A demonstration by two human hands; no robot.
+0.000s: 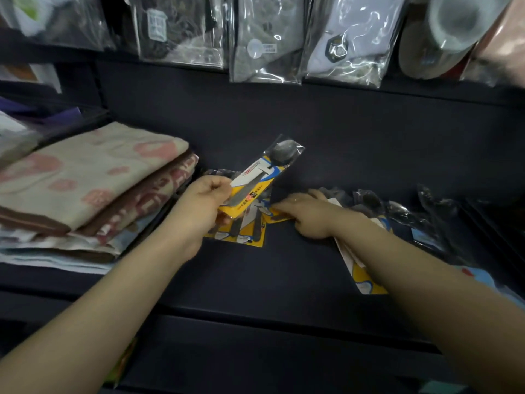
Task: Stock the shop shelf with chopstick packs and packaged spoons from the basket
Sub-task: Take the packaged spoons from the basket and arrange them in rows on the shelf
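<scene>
While left hand (203, 204) grips a packaged spoon (262, 176), right hand (305, 213) seemingly pinches another.

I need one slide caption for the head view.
Left hand lifts a packaged spoon above the dark shelf.

Glossy clear plastic wraps the packaged spoon (264, 177) in the left hand (203, 206), light glinting off the film, and the spoon bowl inside shows dull grey metal over a smooth yellow printed card. More such packs (241, 231) lie flat beneath, same shiny film over yellow card. The shelf (284, 268) itself looks matt and dark, no shine at all. On the left, folded towels (85, 177) show soft, nubby cloth, beige and pink over brown. Overhead, hanging bags (267, 41) are crinkled, glossy clear plastic over grey and white fabric.
</scene>
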